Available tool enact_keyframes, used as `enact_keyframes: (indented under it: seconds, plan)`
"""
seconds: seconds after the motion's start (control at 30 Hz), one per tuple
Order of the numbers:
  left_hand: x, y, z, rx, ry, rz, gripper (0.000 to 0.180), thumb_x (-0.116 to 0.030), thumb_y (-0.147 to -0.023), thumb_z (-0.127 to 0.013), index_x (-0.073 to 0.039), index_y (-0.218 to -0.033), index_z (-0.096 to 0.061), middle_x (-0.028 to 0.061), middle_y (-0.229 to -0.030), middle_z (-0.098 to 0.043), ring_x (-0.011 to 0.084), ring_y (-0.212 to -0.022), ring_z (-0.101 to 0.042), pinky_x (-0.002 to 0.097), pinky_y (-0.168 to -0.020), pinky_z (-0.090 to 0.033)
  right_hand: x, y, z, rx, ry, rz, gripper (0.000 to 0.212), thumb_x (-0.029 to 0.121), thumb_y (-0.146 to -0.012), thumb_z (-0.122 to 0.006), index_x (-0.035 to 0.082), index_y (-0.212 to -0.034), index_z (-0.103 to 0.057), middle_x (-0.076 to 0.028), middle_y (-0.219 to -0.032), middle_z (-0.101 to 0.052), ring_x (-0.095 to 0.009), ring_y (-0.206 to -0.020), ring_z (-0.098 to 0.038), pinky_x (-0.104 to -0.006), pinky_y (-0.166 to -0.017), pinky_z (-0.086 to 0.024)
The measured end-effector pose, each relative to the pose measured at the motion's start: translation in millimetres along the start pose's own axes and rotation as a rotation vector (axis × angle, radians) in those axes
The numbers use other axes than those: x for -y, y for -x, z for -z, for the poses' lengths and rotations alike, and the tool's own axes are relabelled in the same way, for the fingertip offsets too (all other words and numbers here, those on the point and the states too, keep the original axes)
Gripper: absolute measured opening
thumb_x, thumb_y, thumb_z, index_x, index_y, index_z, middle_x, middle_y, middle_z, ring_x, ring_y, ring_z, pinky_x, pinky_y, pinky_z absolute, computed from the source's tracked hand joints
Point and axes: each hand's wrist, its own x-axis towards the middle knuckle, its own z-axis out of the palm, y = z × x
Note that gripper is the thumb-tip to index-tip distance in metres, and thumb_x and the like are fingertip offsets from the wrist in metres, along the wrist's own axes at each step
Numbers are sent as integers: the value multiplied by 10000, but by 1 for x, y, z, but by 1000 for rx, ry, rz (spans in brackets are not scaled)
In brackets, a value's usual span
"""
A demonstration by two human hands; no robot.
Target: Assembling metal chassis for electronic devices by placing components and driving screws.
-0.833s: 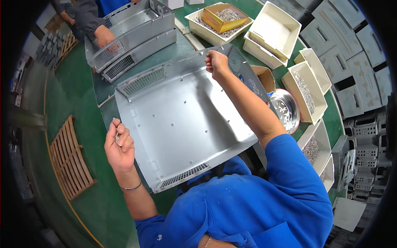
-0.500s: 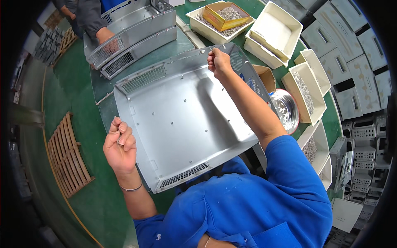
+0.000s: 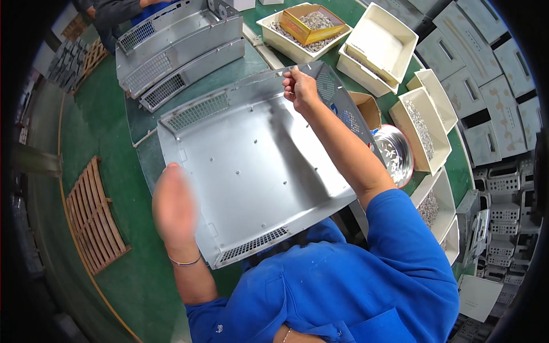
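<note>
Grey metal casing point(image 3: 246, 160) and the two hands at its edges. The casing lies open side up in front of the worker, partly over the green tabletop point(image 3: 140, 123), its near edge close to the blue shirt point(image 3: 337, 274). The right hand point(image 3: 300, 88) reaches across to the far rim, its fingers loosely curled; how closely thumb and forefinger meet, and whether a small part sits between them, cannot be told. The left hand point(image 3: 174, 206), beside the left edge, is too blurred to show its opening or contents. Good practice at the rim would be to work with the fingertips square to the sheet edge, press evenly without bending it, and keep the forearm clear of the side wall. Containers stand to the right and beyond: a cream bin point(image 3: 286, 48) of small grey pieces, with a yellow box point(image 3: 294, 27) of similar pieces set inside; a pair of nested cream bins point(image 3: 389, 34); a round metal bowl point(image 3: 407, 146) with white strips point(image 3: 390, 157); an open cardboard box point(image 3: 366, 108); and, farther right, a long cream bin point(image 3: 443, 147) of grey pieces.
</note>
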Motion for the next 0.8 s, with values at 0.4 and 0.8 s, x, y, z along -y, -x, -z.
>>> enact_keyframes:
  seconds: [0.4,0.8]
  plan:
    - [7,8,-3,-8,-138,-18,233,-246,-928,-399,-37,-943,-501,-13,-586,-432,24,-402,-282,156,-307,-208,3,0,-4,-41,110,85,89,144,-836,-493,63,-802,-508,-33,-635,-529,-91,-485,-463,-241,-422,-439]
    - [7,10,-15,-121,-201,31,256,-146,-919,-396,13,-1102,-477,14,-665,-481,25,-439,-324,158,-348,-233,-1,-13,-5,-16,77,-15,247,269,-891,-411,64,-792,-509,-8,-581,-469,-82,-448,-380,-227,-399,-375]
